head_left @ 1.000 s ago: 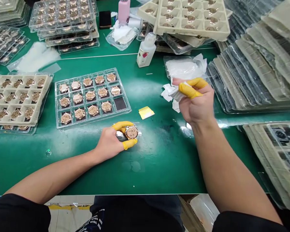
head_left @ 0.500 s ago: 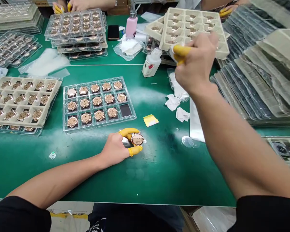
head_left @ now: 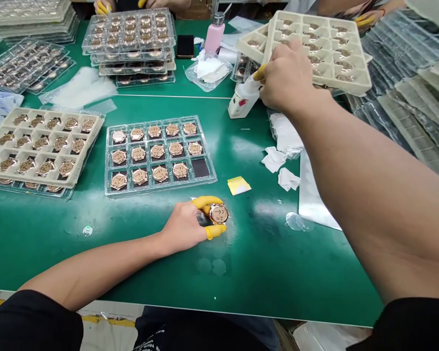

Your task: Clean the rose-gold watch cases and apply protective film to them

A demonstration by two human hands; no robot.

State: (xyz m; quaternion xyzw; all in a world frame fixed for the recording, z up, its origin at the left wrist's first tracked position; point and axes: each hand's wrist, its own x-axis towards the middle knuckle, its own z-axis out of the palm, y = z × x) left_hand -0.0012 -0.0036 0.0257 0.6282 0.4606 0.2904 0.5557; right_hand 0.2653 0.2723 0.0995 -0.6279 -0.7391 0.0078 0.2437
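Note:
My left hand rests on the green mat, pinching a round rose-gold watch piece between yellow finger cots. My right hand is far up at the white plastic bottle, which leans into its yellow-cotted fingers. The bottle's top is hidden by those fingers. Just above my left hand lies a clear blister tray holding rows of similar rose-gold pieces, with one dark compartment showing no piece.
A beige tray of pieces sits left, and another lies behind my right hand. Crumpled tissues and a yellow-white pad lie on the mat. A co-worker's hands work beyond stacked clear trays.
My right hand has moved up and left from the tissues to the white bottle, and the bottle now leans. My left hand still holds the round piece. The view has tilted slightly.

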